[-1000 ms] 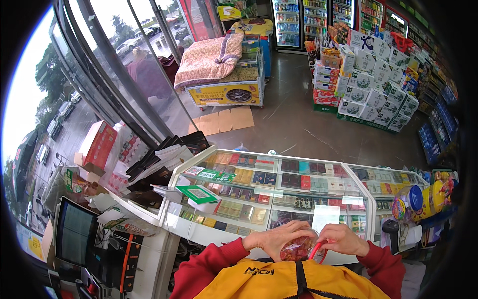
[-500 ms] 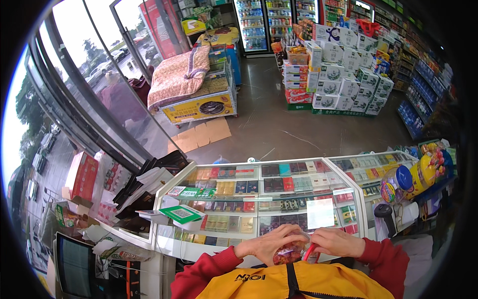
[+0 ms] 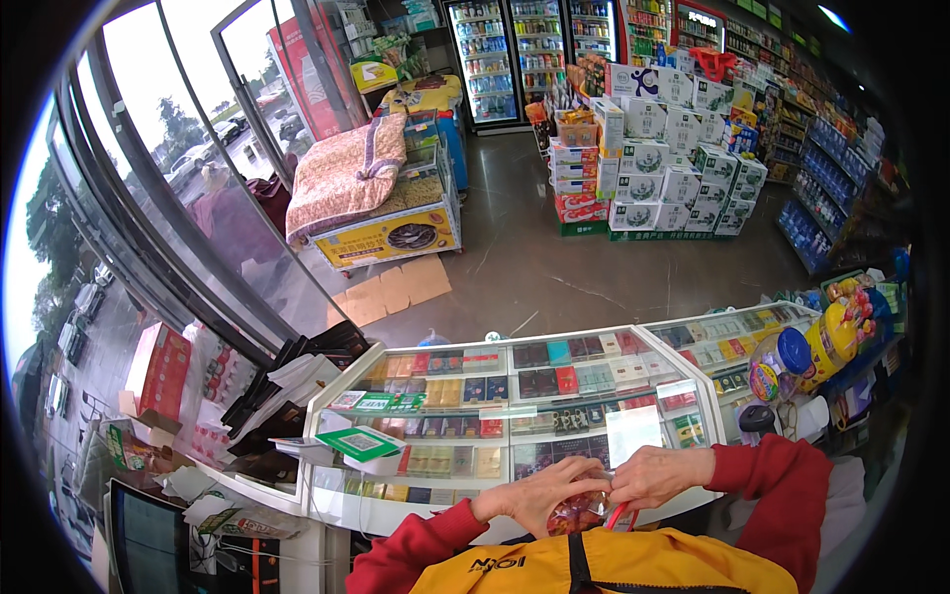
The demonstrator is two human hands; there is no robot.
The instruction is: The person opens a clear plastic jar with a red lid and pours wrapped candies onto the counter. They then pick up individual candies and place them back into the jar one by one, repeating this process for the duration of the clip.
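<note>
A clear, shiny plastic pack [image 3: 578,517] with reddish pieces in it is held close against the yellow garment at my front. My left hand [image 3: 542,494] curves over its top and left side, fingers bent around it. On the other side my right hand [image 3: 657,476] is closed, its fingertips pinched at the pack's upper right edge. A red strip or rim [image 3: 620,515] shows just below the right fingers; which of the two it is, I cannot tell. The pack's lower part is hidden by the garment.
Before me stands a glass display counter [image 3: 510,416] with rows of small boxes. On it lie a green-and-white code card [image 3: 361,444] and a white sheet [image 3: 633,433]. A dark-headed scanner [image 3: 757,420] and blue-lidded candy jar [image 3: 781,364] stand right, a screen [image 3: 148,540] lower left.
The whole view has shifted slightly. Both hands keep hold of the pack; the right fingers sit a little nearer the left hand, and less of the red strip shows.
</note>
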